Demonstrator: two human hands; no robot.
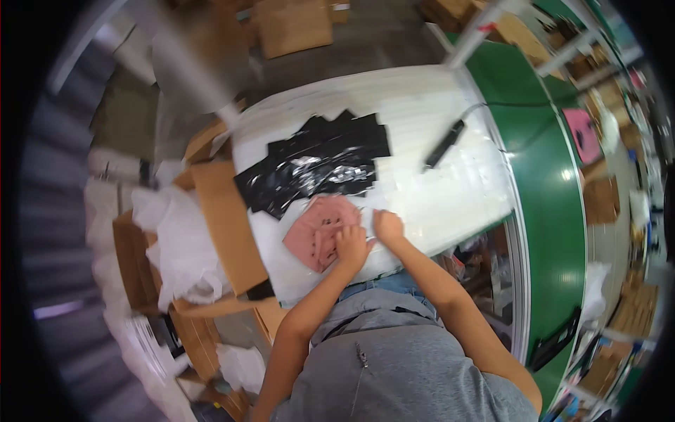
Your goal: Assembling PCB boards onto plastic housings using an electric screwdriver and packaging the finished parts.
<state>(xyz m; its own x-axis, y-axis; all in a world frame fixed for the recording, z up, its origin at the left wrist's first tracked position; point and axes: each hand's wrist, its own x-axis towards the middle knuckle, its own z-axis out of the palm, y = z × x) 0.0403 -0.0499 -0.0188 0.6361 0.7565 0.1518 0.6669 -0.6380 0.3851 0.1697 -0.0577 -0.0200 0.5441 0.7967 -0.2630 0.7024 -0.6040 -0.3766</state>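
Observation:
A folded pink fabric piece (309,235) with small dark marks lies near the front edge of the white table (436,197). Whitish plastic (290,214) shows around its sides, looking like a bag. My left hand (351,247) rests on the right part of the fabric, fingers spread. Just to the right, my right hand (389,228) has its fingers curled in beside the plastic's edge; what they pinch is hidden. Beyond the fabric, shiny black plastic bags (316,158) lie spread in an overlapping pile.
A black handheld tool (444,144) with a cord lies on the table's far right. At left stands an open cardboard box (232,232) beside white plastic bags (179,239). A green surface (552,232) runs along the right, with a pink object (582,135) at its edge.

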